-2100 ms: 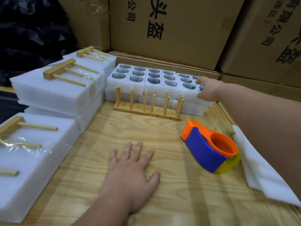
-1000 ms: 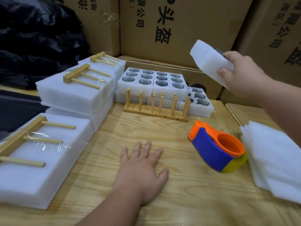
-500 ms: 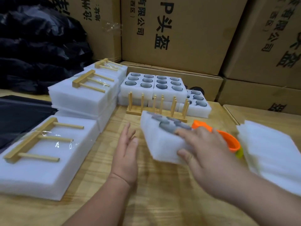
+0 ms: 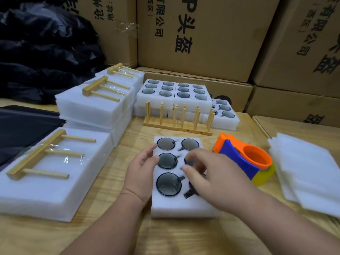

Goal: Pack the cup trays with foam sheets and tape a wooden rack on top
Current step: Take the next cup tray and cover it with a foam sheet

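Note:
A white foam cup tray (image 4: pixel 173 207) with several dark glass cups lies flat on the wooden table in front of me. My left hand (image 4: pixel 142 173) rests against its left edge, fingers relaxed. My right hand (image 4: pixel 211 175) hovers over the tray's right side, fingers loosely spread and blurred, covering some cups. A wooden rack (image 4: pixel 179 119) with upright pegs stands just behind the tray. More cup trays (image 4: pixel 173 94) sit at the back. A stack of thin foam sheets (image 4: pixel 305 172) lies at the right.
An orange and blue tape dispenser (image 4: pixel 242 159) lies right of the tray. Finished foam packs with taped racks (image 4: pixel 55 168) are stacked at the left. Cardboard boxes (image 4: pixel 202 34) wall the back; black plastic bags (image 4: pixel 36 52) fill the far left.
My right hand took a cup tray from the back row, carried it over and set it flat on the table. My left hand moved from the table to the tray's left edge.

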Motion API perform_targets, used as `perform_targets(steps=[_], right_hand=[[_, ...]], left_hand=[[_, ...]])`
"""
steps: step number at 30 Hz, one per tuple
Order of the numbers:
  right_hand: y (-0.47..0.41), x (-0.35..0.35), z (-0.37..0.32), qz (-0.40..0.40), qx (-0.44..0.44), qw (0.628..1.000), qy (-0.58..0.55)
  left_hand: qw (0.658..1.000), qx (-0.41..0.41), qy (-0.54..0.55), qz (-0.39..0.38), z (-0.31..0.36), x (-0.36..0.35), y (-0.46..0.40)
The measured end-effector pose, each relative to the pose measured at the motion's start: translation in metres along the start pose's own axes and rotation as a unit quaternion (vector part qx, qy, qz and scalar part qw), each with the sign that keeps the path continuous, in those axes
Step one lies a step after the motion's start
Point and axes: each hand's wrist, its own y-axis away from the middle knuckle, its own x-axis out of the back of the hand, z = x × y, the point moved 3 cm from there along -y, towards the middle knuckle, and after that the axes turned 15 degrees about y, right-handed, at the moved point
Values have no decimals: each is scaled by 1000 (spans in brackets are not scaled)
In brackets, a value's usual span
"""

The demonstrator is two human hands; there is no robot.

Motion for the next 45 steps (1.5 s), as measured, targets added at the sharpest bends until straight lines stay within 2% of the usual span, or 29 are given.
perform_targets(steps=[2,6,8,14,25,35,40,45], right_hand=[[-19,-2,6,-27,-21,999,-30],[-43,-19,19,-226,-23,973,27],[-46,-27,24,-266,-21,964,19],[-47,-34,24,-260,-35,964,-35],[-38,-34,23,-249,-25,967,-42],[-19,-32,22,-227,-34,973,-27],[2,-39,12,-158,-54,986,22],[-5,-42,0,-172,-40,980,90]], left_hand=[[1000,-10,-11,7,0,-1,1],[999,-10,28,15,-3,1,1],[1000,-11,19,16,-2,1,2],[1000,-16,18,13,1,-1,4],[999,-31,-29,0,2,0,6],[999,-18,29,11,-1,-3,2],[998,-41,41,24,-5,-6,1],[997,-44,56,22,-9,-5,-3]])
